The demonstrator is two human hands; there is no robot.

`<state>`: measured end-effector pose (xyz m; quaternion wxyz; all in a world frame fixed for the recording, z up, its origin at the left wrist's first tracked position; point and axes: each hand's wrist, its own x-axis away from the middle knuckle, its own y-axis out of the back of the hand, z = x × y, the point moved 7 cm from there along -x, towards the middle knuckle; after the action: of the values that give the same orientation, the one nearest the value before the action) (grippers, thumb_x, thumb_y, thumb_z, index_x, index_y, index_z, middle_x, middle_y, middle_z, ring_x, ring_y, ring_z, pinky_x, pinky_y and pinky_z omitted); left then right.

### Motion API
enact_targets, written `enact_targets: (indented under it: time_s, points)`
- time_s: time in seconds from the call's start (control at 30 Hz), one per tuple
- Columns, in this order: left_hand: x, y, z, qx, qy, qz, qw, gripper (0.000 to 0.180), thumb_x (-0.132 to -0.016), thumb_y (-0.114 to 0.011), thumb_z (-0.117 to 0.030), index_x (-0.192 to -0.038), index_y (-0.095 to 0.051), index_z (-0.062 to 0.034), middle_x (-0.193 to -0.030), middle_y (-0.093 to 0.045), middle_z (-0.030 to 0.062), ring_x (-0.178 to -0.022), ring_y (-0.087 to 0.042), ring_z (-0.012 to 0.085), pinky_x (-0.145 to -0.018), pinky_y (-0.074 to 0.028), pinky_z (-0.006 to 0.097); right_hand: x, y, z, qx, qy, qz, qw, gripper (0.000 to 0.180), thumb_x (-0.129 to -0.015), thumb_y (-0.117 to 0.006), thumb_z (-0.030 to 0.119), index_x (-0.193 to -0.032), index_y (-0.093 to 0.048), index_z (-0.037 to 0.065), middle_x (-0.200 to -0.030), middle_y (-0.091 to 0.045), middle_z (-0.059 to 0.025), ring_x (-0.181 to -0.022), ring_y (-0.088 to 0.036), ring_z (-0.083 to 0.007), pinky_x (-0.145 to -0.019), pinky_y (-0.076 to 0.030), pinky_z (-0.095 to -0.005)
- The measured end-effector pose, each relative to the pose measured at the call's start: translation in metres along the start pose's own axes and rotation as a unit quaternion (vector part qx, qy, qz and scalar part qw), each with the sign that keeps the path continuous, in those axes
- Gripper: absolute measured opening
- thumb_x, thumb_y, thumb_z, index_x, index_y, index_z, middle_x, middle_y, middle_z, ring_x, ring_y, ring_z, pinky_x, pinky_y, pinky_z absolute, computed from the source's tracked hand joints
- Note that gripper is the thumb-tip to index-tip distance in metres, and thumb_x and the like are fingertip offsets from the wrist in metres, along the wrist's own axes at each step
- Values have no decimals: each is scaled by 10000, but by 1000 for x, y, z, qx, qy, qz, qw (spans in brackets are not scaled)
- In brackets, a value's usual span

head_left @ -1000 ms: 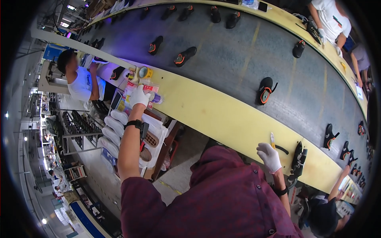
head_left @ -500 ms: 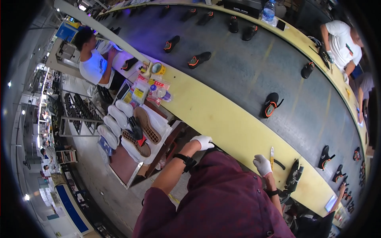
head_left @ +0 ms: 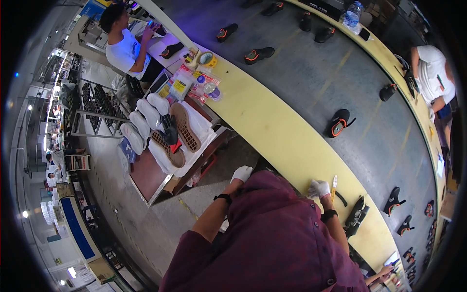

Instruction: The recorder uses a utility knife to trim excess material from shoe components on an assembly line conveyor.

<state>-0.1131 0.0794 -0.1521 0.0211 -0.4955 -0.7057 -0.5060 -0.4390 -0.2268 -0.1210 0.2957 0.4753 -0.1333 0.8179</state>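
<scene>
My left hand (head_left: 242, 173), in a white glove, is beside my shirt at the near edge of the yellow bench (head_left: 272, 141). Its fingers look curled in, and whatever they may hold is hidden. At the bench edge on my other side, my right hand (head_left: 318, 188), also gloved, has its fingers bent inward; I cannot make out anything in them. Close by it lies a slim yellow-and-white tool (head_left: 334, 187). Beyond that are a short black curved strip (head_left: 342, 198) and a bulky black item (head_left: 357, 216), its kind unclear.
A grey conveyor belt (head_left: 301, 82) carries several black shoes with orange trim, one shoe (head_left: 338, 123) nearest. Left, a cart (head_left: 151, 187) bears brown soles (head_left: 185, 127) and white shoe-shaped pieces. A tape roll (head_left: 208, 59) sits on the bench. Other people work at left and far right.
My view has shifted, so the cart and bench sit differently in it. My left hand has drawn back slightly toward my body; my right hand's fingers have turned lower. Shoes have shifted along the belt.
</scene>
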Motion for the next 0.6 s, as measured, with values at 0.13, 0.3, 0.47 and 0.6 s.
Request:
enact_targets:
  time_s: [0.13,0.3,0.47,0.6]
  points:
    - [10,-1,10,6,10,-32,999,367,-1068,-507,-381,-1129,-710,-81,-1142,-743,248,-1116,-702,462,-936,-563,550,7,4,2,-4,19,5,1000,397,-1025,-707,331,-989,-702,-64,-760,-749,-199,-546,-729,-310,-459,-579,-378]
    - [5,-35,29,-69,-61,28,995,300,-1051,-526,-300,-1134,-708,-77,-1144,-742,232,-1106,-710,461,-934,-574,547,9,16,-11,-74,32,18,997,390,-1037,-712,333,-999,-691,-54,-737,-733,-183,-514,-709,-289,-443,-563,-372]
    - [20,-55,49,-116,-84,99,985,263,-1032,-570,-263,-1156,-715,-82,-1125,-752,224,-1087,-718,451,-931,-580,539,11,17,-14,-97,55,13,994,382,-1049,-703,325,-1005,-681,-54,-732,-725,-173,-493,-692,-281,-431,-549,-372]
    - [40,-65,58,-68,-85,94,990,270,-1033,-570,-267,-1165,-719,-85,-1141,-755,221,-1090,-719,453,-935,-580,536,12,23,-20,-99,60,21,993,403,-1075,-683,346,-1061,-653,-55,-767,-720,-171,-512,-692,-289,-448,-557,-388]
